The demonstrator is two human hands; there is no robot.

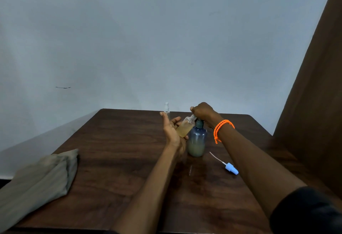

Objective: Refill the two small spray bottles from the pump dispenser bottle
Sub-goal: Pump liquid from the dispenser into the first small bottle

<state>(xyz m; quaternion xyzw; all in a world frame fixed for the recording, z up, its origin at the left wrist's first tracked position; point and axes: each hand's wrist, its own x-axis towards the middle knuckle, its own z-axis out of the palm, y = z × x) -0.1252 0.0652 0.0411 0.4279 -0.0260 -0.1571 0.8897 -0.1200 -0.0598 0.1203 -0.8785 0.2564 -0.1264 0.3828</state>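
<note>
While the right hand [202, 112] presses down with curled fingers on the pump head of the dispenser [197, 141], the left hand [174, 132] cradles a small bottle [185, 127], tilted so its open neck meets the spout at about one o'clock from its base. That left grip is loose: the bottle lies across the palm, the thumb side holds it, and the fingers spread outward toward eleven o'clock. Only the head view is given, and it shows the dispenser upright near the middle of the table [120, 169], its lower third holding pale liquid. At about five o'clock from it lies the blue sprayer cap [231, 168] with its thin dip tube, apart from both bottles. A second bottle [167, 108], clear and capped, stands at eleven o'clock from the dispenser, near the far edge. At eight o'clock, by the table's left edge, rests a folded cloth [40, 180]. By my judgement the small bottle is light, thin-walled and likely slick if liquid dribbles, so it wants holding round the body, neck kept under the spout; the dispenser is heavier and steady, best worked from the pump top.
</note>
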